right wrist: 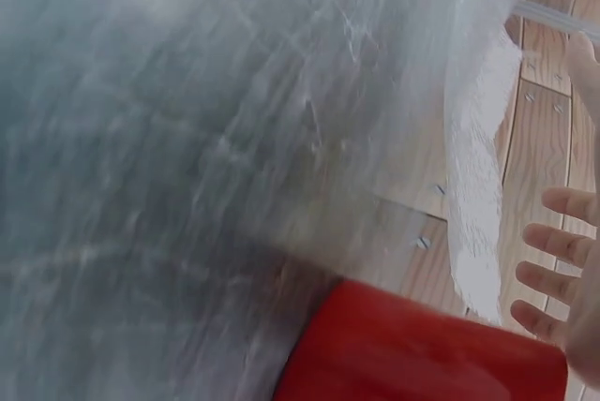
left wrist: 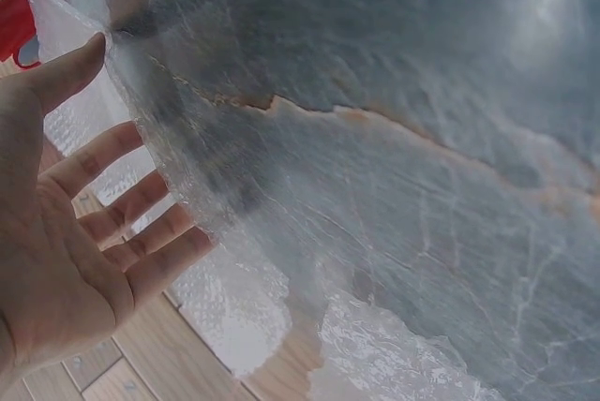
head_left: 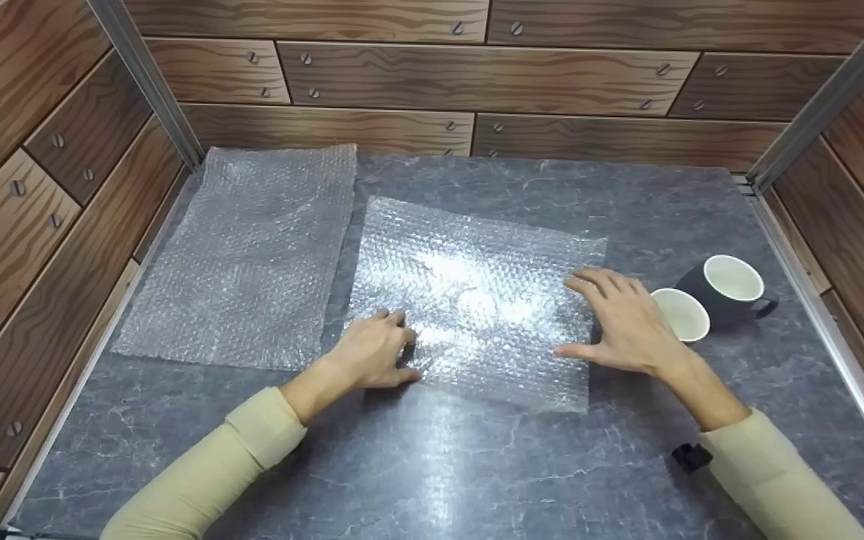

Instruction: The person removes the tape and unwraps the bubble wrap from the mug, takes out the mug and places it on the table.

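Note:
A sheet of clear bubble wrap [head_left: 469, 300] lies flat at mid-table, glossy under the light. My left hand [head_left: 376, 350] is at its lower left edge, fingers loosely bent with the tips right at the sheet. In the left wrist view the fingers of that hand [left wrist: 122, 223] are spread along the wrap's edge. Over the right edge is my right hand [head_left: 623, 319], thumb and fingers spread apart with nothing between them. The right wrist view has this hand [right wrist: 572, 260] partly cut off, beside the pale wrap edge [right wrist: 478, 185].
A second bubble wrap sheet [head_left: 244, 255] lies to the left. Right of my right hand stand a dark mug [head_left: 717, 300] and a white-lined cup [head_left: 683, 315]. A red rounded object [right wrist: 422, 349] shows in the right wrist view. Wood-patterned walls [head_left: 477, 75] enclose the marbled table [head_left: 522, 480].

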Available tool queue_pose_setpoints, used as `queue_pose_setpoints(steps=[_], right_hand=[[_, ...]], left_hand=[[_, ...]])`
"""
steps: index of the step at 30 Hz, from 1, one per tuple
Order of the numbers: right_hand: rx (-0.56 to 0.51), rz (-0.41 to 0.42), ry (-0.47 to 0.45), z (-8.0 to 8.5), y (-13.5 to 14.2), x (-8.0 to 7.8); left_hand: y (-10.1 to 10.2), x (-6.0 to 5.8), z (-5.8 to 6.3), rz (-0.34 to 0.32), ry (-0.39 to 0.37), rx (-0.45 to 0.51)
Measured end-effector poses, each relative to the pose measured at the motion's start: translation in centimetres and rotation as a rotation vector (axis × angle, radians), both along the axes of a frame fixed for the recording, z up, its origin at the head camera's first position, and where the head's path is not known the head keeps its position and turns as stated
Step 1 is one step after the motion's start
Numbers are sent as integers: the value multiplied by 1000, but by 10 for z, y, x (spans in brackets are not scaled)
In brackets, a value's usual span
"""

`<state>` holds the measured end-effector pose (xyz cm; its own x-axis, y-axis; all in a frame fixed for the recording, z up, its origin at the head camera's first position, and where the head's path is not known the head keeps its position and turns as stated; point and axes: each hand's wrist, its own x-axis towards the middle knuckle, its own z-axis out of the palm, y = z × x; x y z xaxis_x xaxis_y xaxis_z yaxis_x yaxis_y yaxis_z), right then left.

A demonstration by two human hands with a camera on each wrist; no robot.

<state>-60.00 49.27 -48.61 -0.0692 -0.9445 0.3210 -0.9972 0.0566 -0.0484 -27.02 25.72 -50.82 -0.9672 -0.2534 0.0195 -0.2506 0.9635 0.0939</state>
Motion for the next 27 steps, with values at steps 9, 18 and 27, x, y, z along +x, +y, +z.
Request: queue_pose_setpoints(steps=[9,18,27], right_hand=[[96,22,6,-7,-12,13],[188,30,21,-17,-20,17],[251,6,4,-23,-24,14]], left_hand=[[-1,0,1,13,-22,17],[-2,-1,0,27,-38,41],[-3,-1,-1,24,-25,17]])
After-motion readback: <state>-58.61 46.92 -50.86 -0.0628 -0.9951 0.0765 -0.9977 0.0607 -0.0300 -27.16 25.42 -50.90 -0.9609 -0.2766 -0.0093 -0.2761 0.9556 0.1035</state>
